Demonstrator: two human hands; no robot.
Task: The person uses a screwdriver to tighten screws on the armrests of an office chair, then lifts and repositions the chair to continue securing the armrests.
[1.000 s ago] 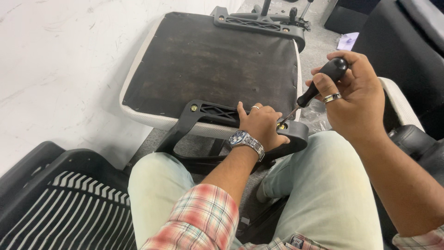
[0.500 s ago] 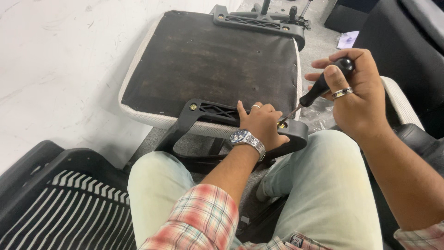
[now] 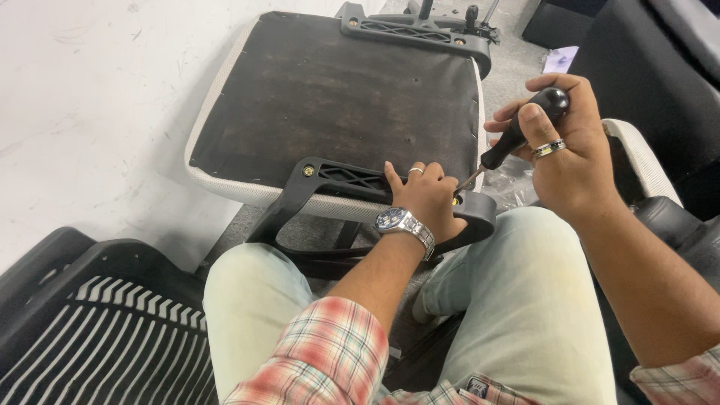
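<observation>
An upturned office chair seat (image 3: pixel 337 97) with a dark underside and pale rim lies before my knees. A black plastic armrest bracket (image 3: pixel 330 178) sits on its near edge, with a brass screw (image 3: pixel 307 171) at its left end. My left hand (image 3: pixel 424 196), with a wristwatch and a ring, presses down on the bracket's right part. My right hand (image 3: pixel 559 154), also ringed, grips a black-handled screwdriver (image 3: pixel 517 131). Its tip meets the bracket just right of my left fingers.
A second black bracket (image 3: pixel 416 31) is mounted on the seat's far edge. A black mesh chair back (image 3: pixel 90 330) lies at the lower left. A dark chair part (image 3: pixel 652 82) stands at the right. The pale floor (image 3: pixel 90 112) stretches to the left.
My right hand has turned a little on the screwdriver handle, the fingers shifting around it. My left hand and the bracket have stayed in place.
</observation>
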